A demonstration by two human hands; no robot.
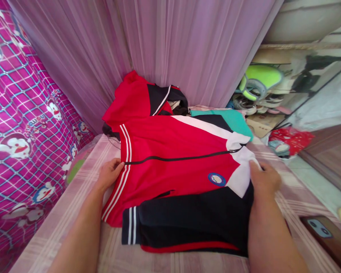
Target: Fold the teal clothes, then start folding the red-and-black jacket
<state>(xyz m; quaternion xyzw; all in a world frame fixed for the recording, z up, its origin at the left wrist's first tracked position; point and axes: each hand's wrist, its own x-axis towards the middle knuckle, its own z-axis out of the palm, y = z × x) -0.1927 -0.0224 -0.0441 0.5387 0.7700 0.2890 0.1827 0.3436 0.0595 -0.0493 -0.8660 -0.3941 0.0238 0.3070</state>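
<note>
Lying between, the jacket point(182, 174) is held — hem point(121, 184) in left hand point(111, 173), shoulder point(242, 176) in right hand point(265, 178).

Soft, diffuse light gave a wide-angle scene faint shadows.
Detail sank into near-black on the dark sleeve point(193, 218), while blur softened the shelves point(304, 46) at right and lens distortion stretched the phone point(329, 240) toward the lower corner.

between the fingers point(115, 164), a red, black and white zip-up fabric jacket point(170, 178) with white-striped hem point(118, 194); beyond them, a sheer lilac curtain point(193, 49).
</note>
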